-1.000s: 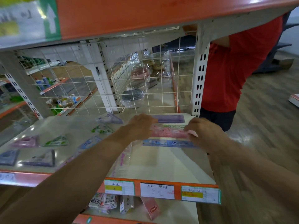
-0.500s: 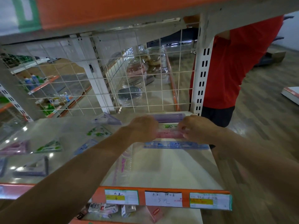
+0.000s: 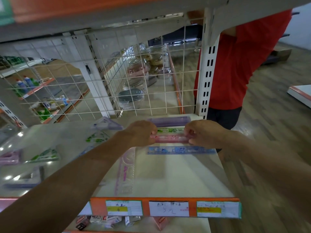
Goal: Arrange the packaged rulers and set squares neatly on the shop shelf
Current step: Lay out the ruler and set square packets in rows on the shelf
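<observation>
The white shelf with its orange front edge fills the lower half of the view. A wire mesh panel closes off its back edge. A person in a red shirt stands past the shelf's right back corner, beside the slotted upright.

Glossy clear packets of set squares are scattered over the left half of the shelf. A purple set square lies near the back edge, with a green set square just in front of it. Another green one and a pinkish one lie toward the left edge.

Both forearms reach in from the front edge to the right back corner. There the left grip and the right grip are each clamped on one end of the pink ruler, fingers curled round it. The ruler runs parallel to the back edge.

The pink ruler sits third in a row of four. A purple ruler lies nearest the back edge, then a green ruler just behind the pink one. A blue ruler lies just in front, flat on the shelf.

A long pink stencil ruler in a clear sleeve runs from the left grip toward the front edge.

Three price labels sit in the orange front strip. Small boxes lie on the shelf below.
</observation>
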### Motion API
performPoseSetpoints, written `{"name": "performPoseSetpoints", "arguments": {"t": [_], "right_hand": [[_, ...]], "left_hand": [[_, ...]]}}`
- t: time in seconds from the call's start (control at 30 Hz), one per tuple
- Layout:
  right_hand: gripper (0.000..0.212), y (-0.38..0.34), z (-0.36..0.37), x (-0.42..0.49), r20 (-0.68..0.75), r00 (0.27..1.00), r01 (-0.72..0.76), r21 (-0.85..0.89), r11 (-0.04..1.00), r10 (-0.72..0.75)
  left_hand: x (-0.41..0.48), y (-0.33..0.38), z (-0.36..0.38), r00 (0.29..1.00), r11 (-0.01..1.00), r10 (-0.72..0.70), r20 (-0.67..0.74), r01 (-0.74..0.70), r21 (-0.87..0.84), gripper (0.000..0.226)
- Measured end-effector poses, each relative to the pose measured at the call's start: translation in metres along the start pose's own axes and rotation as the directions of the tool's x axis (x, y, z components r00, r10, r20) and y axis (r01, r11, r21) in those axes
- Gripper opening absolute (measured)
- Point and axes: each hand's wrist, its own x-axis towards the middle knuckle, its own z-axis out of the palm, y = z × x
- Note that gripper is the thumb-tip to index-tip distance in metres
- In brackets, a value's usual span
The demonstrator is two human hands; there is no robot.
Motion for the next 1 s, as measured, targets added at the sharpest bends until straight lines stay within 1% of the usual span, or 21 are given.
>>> {"name": "performPoseSetpoints", "arguments": {"t": [0.33, 0.43, 0.47, 0.53, 0.6, 0.63, 0.67, 0.73, 0.83, 0.93, 1.0], "right_hand": [[0.013, -0.001, -0.002, -0.002, -0.005, 1.000, 0.018, -0.042, 0.999, -0.018], [0.012, -0.001, -0.004, -0.004, 0.019, 0.998, 0.068, -0.077, 0.995, -0.067], [0.013, -0.001, -0.005, -0.005, 0.035, 0.995, 0.097, -0.118, 0.988, -0.093], [0.019, 0.000, -0.011, -0.010, 0.018, 0.993, 0.114, -0.130, 0.985, -0.113], [0.023, 0.005, -0.022, -0.022, -0.091, 0.993, 0.068, -0.043, 0.997, -0.071], [0.023, 0.009, -0.025, -0.030, -0.143, 0.988, 0.054, -0.003, 0.999, -0.054], [0.022, 0.013, -0.028, -0.040, -0.165, 0.986, 0.039, 0.016, 0.999, -0.036], [0.020, 0.020, -0.026, -0.058, -0.132, 0.991, -0.005, -0.005, 1.000, 0.004], [0.026, 0.022, -0.011, -0.074, -0.080, 0.997, -0.028, -0.049, 0.998, 0.024], [0.027, 0.016, 0.002, -0.076, -0.068, 0.997, -0.027, -0.036, 0.999, 0.025], [0.025, 0.011, 0.006, -0.075, -0.104, 0.994, -0.039, -0.055, 0.998, 0.033]], "left_hand": [[-0.003, 0.002, -0.002, 1.000, 1.000, 0.019, 0.020, -0.019, 0.007, 0.038], [-0.002, 0.001, -0.002, 0.999, 1.000, 0.002, 0.044, -0.001, -0.007, 0.040], [-0.003, 0.000, -0.003, 0.999, 1.000, -0.004, 0.048, 0.005, -0.019, 0.041], [-0.007, -0.002, -0.005, 1.000, 0.998, -0.019, 0.010, 0.020, -0.056, 0.044], [-0.017, -0.004, -0.004, 0.995, 0.992, -0.040, -0.092, 0.028, -0.122, 0.042], [-0.024, -0.003, -0.001, 0.989, 0.988, -0.032, -0.143, 0.010, -0.154, 0.039], [-0.030, 0.000, 0.002, 0.985, 0.985, -0.014, -0.171, -0.016, -0.173, 0.037], [-0.043, 0.010, 0.012, 0.988, 0.983, 0.033, -0.153, -0.059, -0.173, 0.036], [-0.050, 0.021, 0.022, 0.990, 0.991, 0.068, -0.124, -0.082, -0.110, 0.034], [-0.048, 0.018, 0.025, 0.990, 0.995, 0.032, -0.135, -0.044, -0.088, 0.028], [-0.047, 0.016, 0.026, 0.992, 0.995, 0.004, -0.125, -0.017, -0.099, 0.027]]}}
